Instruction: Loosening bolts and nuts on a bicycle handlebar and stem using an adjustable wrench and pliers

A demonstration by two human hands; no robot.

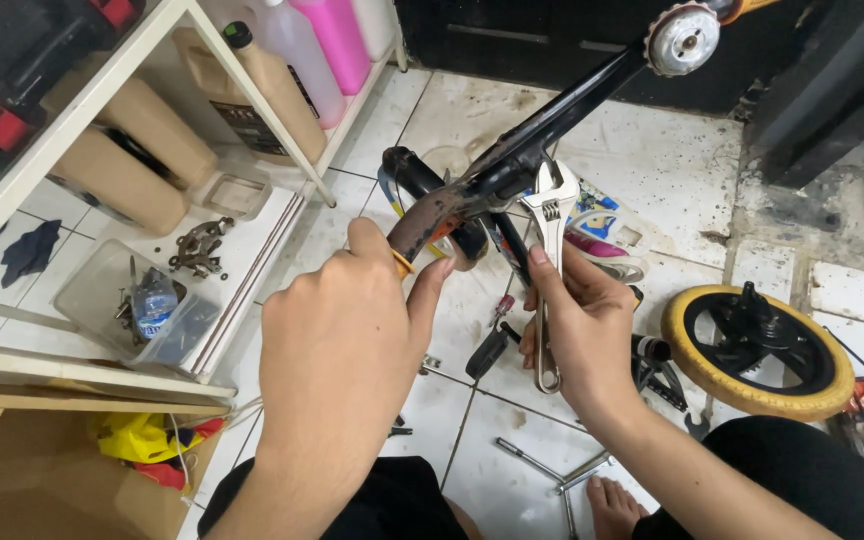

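Note:
A black bicycle frame (552, 110) runs from the top right down to the middle, ending in a rusty worn bracket (430, 218). My left hand (342, 340) grips that rusty end, thumb up beside it. My right hand (577, 320) holds a silver adjustable wrench (549, 215) upright, its jaws against the frame near the bracket. A silver toothed hub (684, 38) sits at the frame's far end.
A small yellow-tyred wheel (752, 350) lies on the tiled floor at the right. Loose tools (542, 465) and a screwdriver (492, 340) lie below my hands. A white shelf (132, 90) at the left holds bottles, a clear tray (142, 310) of parts, and metal pieces.

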